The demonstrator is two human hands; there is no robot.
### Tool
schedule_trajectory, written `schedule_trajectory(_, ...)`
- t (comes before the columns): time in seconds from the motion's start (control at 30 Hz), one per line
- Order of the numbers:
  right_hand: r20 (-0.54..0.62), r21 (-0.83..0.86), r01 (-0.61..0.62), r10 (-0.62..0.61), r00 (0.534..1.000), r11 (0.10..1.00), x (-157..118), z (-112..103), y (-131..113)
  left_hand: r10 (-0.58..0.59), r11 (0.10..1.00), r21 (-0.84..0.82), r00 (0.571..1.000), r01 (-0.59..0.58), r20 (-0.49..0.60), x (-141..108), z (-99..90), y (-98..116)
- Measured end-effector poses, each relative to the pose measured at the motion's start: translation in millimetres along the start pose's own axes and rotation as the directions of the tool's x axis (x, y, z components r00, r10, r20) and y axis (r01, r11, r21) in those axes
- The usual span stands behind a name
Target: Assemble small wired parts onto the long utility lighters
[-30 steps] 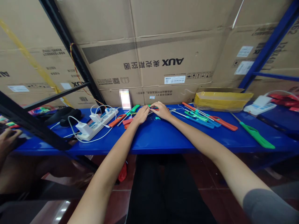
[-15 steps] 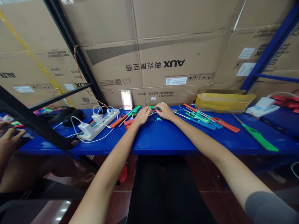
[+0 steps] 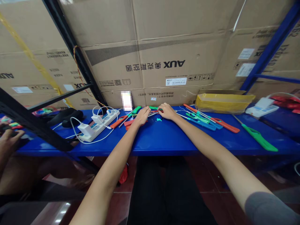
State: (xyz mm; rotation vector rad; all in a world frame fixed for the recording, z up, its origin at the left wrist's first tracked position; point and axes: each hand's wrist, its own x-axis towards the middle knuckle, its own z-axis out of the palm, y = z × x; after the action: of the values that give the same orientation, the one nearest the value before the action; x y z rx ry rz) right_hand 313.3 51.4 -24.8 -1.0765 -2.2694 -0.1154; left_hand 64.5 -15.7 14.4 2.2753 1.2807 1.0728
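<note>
A long steel shelf (image 3: 164, 145) runs across the scene, with cardboard cartons (image 3: 152, 62) stacked behind it. On the shelf, a power strip (image 3: 97, 126) lies at left with chargers (image 3: 85, 128) plugged into it. The person's left hand (image 3: 142, 115) and right hand (image 3: 167, 111) rest side by side at centre, beside utility lighters (image 3: 119, 121). More lighters (image 3: 225, 125) lie right, nearer than a cardboard tray (image 3: 222, 103).

A slim green-and-red plastic lighter body (image 3: 154, 108) lies sideways, partly hidden.
</note>
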Motion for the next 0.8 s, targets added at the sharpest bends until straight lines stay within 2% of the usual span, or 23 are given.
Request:
schedule_trajectory(0.17, 0.104, -0.056, -0.034, 0.04, 0.994, 0.998, -0.1, -7.6, -8.5, 0.011, 1.0, -0.008, 1.0, -0.011, -0.014, 1.3, 0.8, -2.5)
schedule_trajectory(0.43, 0.083, -0.032, -0.026, 0.029, 0.996, 0.999, -0.3, -15.1, -9.7, 0.012, 1.0, 0.028, 1.0, -0.012, -0.008, 2.9, 2.8, -6.6)
schedule_trajectory(0.6, 0.049, -0.038, 0.016, -0.014, 0.999, 0.999, 1.0, -16.4, -18.2, -0.01, 0.994, 0.11, 1.0, 0.008, 0.023, 5.7, 10.0, -16.5)
schedule_trajectory(0.7, 0.096, -0.026, 0.057, -0.055, 0.994, 0.998, 2.3, -19.0, -24.4, 0.037, 0.981, 0.188, 0.998, -0.048, 0.058, 9.2, 13.5, -24.8)
schedule_trajectory(0.8, 0.13, -0.042, 0.091, -0.084, 0.988, 0.995, 3.0, -22.5, -29.9, 0.068, 0.973, 0.217, 0.997, -0.077, 0.048, 11.3, 13.2, -32.9)
